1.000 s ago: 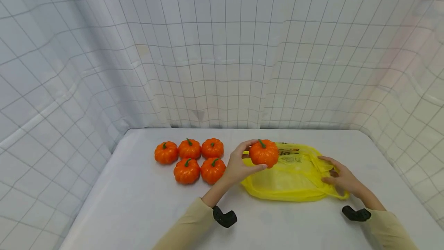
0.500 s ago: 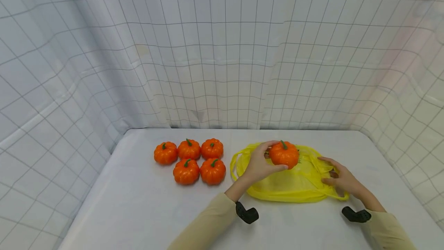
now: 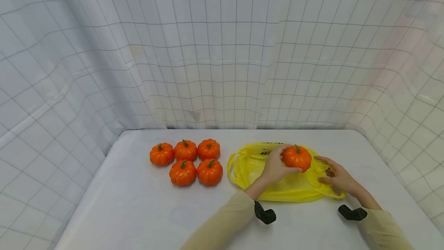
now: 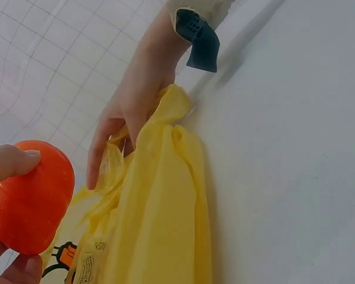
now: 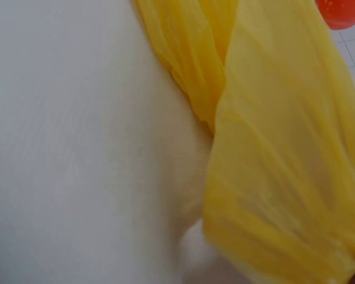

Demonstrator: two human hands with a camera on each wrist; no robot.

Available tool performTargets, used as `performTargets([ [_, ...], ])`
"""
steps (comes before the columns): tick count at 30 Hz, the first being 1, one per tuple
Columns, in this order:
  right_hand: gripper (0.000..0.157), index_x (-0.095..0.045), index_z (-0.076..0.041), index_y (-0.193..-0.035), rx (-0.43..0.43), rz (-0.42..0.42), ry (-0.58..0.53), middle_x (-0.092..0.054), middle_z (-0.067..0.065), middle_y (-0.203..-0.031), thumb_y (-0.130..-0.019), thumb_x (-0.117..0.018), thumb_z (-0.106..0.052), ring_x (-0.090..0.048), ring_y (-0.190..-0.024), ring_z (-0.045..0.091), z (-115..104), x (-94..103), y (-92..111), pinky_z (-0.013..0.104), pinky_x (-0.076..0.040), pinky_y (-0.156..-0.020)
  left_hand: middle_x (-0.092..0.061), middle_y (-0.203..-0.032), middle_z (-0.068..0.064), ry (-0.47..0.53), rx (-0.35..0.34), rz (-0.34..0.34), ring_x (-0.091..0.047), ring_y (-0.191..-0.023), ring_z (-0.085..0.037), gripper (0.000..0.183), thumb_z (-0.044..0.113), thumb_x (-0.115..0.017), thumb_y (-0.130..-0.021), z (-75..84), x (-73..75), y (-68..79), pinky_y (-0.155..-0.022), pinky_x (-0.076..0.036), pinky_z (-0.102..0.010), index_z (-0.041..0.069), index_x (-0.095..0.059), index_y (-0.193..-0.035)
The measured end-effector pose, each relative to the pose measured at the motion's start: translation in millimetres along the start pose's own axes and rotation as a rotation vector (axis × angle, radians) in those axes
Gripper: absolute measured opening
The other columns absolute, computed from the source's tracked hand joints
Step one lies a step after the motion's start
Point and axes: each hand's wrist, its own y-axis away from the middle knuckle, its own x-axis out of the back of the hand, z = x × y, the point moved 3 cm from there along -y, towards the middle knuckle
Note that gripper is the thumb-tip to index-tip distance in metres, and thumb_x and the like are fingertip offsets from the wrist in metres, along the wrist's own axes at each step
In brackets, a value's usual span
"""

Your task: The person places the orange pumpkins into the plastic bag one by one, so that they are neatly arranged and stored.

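My left hand [image 3: 276,167] holds an orange toy pumpkin [image 3: 297,158] with a green stem above the yellow plastic bag [image 3: 291,192]. In the left wrist view, the thumb [image 4: 9,163] presses one side of the pumpkin [image 4: 35,201] and fingertips support it from below. At the bag's right end is my right hand [image 3: 341,178], its thumb and index finger spread apart at the opening. The left wrist view shows this right hand [image 4: 127,115] reaching down into the raised yellow plastic, which partly hides its fingers. Folds of the bag [image 5: 284,130] fill much of the right wrist view.
Several more orange pumpkins [image 3: 185,150] sit in two rows on the white table [image 3: 138,211], left of the bag. A bag handle loop [image 3: 231,169] lies toward them. White gridded curtains [image 3: 215,68] surround the table at the back and sides.
My left hand has carried the pumpkin rightward over the bag, toward the right hand. The bag's left handle has come into view. The right hand stays in place at the bag.
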Motion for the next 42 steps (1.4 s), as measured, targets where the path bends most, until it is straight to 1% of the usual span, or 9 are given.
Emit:
performTargets([
  [8,0.069,-0.036,0.002,-0.143,0.018,0.010,-0.004,-0.032,0.030,-0.145,-0.085,-0.071,-0.011,-0.037,-0.107,-0.021,2,0.3,-1,0.004,-0.040,-0.086,-0.055,-0.133,0.000,-0.111,0.020,0.025,-0.052,-0.119,-0.016,0.069,0.023,-0.085,-0.072,-6.1,-20.0,-8.4,-0.095,-0.049,-0.029,0.019,-0.052,-0.133],
  [15,0.073,-0.033,-0.001,-0.145,-0.009,0.016,0.007,-0.030,0.029,-0.147,-0.084,-0.071,-0.012,-0.037,-0.108,-0.020,1,-0.1,-4,0.006,-0.041,-0.085,-0.055,-0.132,0.000,-0.171,0.026,0.033,-0.051,-0.120,-0.017,0.068,0.025,-0.085,-0.073,-13.7,-30.1,-14.9,-0.095,-0.049,-0.030,0.020,-0.053,-0.133],
  [17,0.076,-0.031,-0.003,-0.147,-0.028,0.013,0.026,-0.028,0.029,-0.149,-0.083,-0.072,-0.013,-0.041,-0.113,-0.010,0,-0.1,-4,0.008,-0.042,-0.086,-0.055,-0.132,0.001,-0.180,0.036,0.033,-0.052,-0.120,-0.016,0.068,0.026,-0.085,-0.073,-14.7,-31.8,-15.9,-0.095,-0.049,-0.030,0.021,-0.053,-0.133],
  [20,0.080,-0.028,-0.006,-0.148,-0.047,0.018,0.046,-0.024,0.028,-0.151,-0.082,-0.073,-0.013,-0.043,-0.127,0.019,-2,-0.3,-3,0.029,-0.049,-0.096,-0.055,-0.132,0.002,-0.189,0.048,0.031,-0.052,-0.120,-0.016,0.068,0.026,-0.084,-0.073,-16.7,-34.3,-17.0,-0.096,-0.049,-0.031,0.022,-0.053,-0.133],
  [23,0.084,-0.023,-0.006,-0.150,-0.047,0.013,0.049,-0.019,0.031,-0.152,-0.082,-0.073,-0.012,-0.031,-0.132,0.047,-3,-0.3,-4,0.056,-0.042,-0.100,-0.054,-0.133,0.002,-0.194,0.051,0.020,-0.053,-0.121,-0.016,0.069,0.026,-0.084,-0.073,-18.4,-36.9,-18.3,-0.097,-0.049,-0.031,0.022,-0.052,-0.134],
  [25,0.087,-0.021,-0.006,-0.151,-0.057,0.016,0.036,-0.016,0.031,-0.153,-0.081,-0.074,-0.011,-0.025,-0.133,0.053,-2,0.1,-5,0.064,-0.035,-0.099,-0.054,-0.134,0.002,-0.193,0.050,0.011,-0.053,-0.121,-0.016,0.069,0.025,-0.084,-0.074,-19.9,-38.8,-19.4,-0.098,-0.048,-0.032,0.023,-0.051,-0.134],
  [30,0.090,-0.018,-0.007,-0.151,-0.075,0.021,0.030,-0.013,0.031,-0.154,-0.081,-0.074,-0.011,-0.020,-0.135,0.056,0,0.6,-8,0.066,-0.032,-0.101,-0.054,-0.134,0.002,-0.173,0.054,0.001,-0.052,-0.122,-0.015,0.068,0.023,-0.084,-0.074,-24.1,-41.5,-21.5,-0.099,-0.047,-0.031,0.023,-0.052,-0.134],
  [39,0.088,-0.021,-0.007,-0.151,-0.036,0.030,0.018,-0.016,0.030,-0.154,-0.081,-0.074,-0.009,-0.021,-0.134,0.055,0,0.5,-7,0.070,-0.031,-0.099,-0.051,-0.133,0.000,-0.166,0.060,0.009,-0.052,-0.121,-0.016,0.067,0.025,-0.083,-0.075,-28.3,-42.9,-24.0,-0.101,-0.047,-0.032,0.023,-0.051,-0.134],
  [42,0.086,-0.021,-0.006,-0.150,-0.029,0.035,0.011,-0.016,0.030,-0.154,-0.081,-0.073,-0.008,-0.021,-0.135,0.055,-1,0.1,-6,0.070,-0.030,-0.099,-0.050,-0.134,0.000,-0.134,0.070,0.005,-0.051,-0.122,-0.016,0.067,0.023,-0.083,-0.075,-28.9,-43.5,-23.8,-0.102,-0.046,-0.032,0.022,-0.050,-0.134],
])
